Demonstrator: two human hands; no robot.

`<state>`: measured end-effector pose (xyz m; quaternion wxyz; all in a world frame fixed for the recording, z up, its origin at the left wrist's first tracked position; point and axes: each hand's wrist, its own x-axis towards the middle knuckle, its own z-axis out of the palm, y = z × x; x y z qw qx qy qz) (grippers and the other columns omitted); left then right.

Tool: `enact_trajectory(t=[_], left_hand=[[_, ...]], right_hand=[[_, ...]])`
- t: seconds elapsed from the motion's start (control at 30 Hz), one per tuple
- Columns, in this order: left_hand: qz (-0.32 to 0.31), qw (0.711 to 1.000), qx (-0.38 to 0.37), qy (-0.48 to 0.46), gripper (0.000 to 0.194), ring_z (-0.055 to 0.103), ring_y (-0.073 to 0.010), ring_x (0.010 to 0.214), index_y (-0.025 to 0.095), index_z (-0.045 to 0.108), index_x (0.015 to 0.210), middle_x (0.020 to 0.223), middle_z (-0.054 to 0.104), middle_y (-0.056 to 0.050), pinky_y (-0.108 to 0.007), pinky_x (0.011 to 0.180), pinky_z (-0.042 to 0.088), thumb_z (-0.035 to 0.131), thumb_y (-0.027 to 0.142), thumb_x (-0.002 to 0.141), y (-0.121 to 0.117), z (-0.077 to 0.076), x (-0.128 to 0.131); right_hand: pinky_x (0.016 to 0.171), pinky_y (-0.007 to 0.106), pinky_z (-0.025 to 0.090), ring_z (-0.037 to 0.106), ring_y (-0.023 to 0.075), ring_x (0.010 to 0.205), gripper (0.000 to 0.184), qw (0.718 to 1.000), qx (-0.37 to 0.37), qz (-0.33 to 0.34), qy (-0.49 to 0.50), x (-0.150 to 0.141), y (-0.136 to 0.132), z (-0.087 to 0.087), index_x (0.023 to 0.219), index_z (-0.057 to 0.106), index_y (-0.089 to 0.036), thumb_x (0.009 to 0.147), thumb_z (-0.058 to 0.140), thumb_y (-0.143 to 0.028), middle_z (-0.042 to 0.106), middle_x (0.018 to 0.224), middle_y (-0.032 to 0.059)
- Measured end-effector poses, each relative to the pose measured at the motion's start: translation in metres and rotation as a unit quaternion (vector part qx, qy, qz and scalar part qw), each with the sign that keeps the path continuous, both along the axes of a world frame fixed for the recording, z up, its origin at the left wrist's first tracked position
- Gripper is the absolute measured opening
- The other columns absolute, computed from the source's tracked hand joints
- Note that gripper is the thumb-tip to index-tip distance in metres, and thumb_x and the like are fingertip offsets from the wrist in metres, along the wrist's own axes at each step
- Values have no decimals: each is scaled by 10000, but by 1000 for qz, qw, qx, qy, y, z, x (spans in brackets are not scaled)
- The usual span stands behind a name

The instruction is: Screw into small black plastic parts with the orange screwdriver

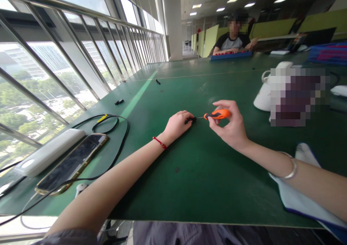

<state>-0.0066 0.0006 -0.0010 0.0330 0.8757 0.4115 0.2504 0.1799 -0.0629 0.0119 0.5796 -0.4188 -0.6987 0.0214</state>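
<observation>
My right hand (230, 125) grips an orange and black screwdriver (222, 114) by its handle, with the thumb below and fingers above. The thin metal shaft points left and its tip meets a small black part (193, 119). That part is held against the green table by my left hand (179, 125), whose fingers are closed around it. Most of the black part is hidden under those fingers, so its kind cannot be made out.
Left of my arm lie a phone (73, 162), a white power bank-like block (51, 153), an earbud (80, 189) and a looped black cable (126, 136). Small black pieces (119, 102) sit farther off. Rightward are a white mug (262, 93) and a cloth (295, 194). A person (233, 39) sits opposite.
</observation>
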Motion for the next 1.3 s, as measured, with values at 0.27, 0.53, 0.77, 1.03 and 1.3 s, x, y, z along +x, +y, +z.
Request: enact_trajectory(t=[0.27,0.53,0.77,1.03,1.3], left_hand=[[-2,1000,4,0,233,628,-176,896,194,675,972,987,679,-36,-273,781,503,509,169,811,0,-1,0],[0,1000,2,2,243,627,-175,903,195,673,980,992,678,-34,-267,779,504,500,168,812,0,0,0],[0,1000,3,3,239,629,-175,889,196,676,981,998,676,-41,-270,769,508,505,168,816,0,-1,-1],[-4,1000,9,2,236,625,-182,895,182,677,981,983,677,-47,-282,790,511,499,164,826,-1,0,0],[6,1000,4,7,242,629,-179,898,191,672,993,1003,677,-43,-271,769,505,493,170,831,-2,1,0]], right_hand=[[707,345,457,562,169,652,98,999,-11,-27,-38,1,0,0,730,578,-241,746,649,-307,607,629,-18],[729,375,447,546,162,594,320,999,18,-28,-23,1,1,2,964,544,-231,676,679,-264,544,657,-41],[762,386,461,585,201,731,225,999,15,-38,-24,3,2,0,930,565,-260,721,647,-256,596,711,-7],[748,374,439,531,171,579,168,998,-13,-37,-49,0,0,2,838,565,-251,718,662,-318,516,519,-56],[710,352,459,559,175,673,413,1000,8,-17,1,2,2,1,1064,503,-238,679,651,-209,565,755,-17]])
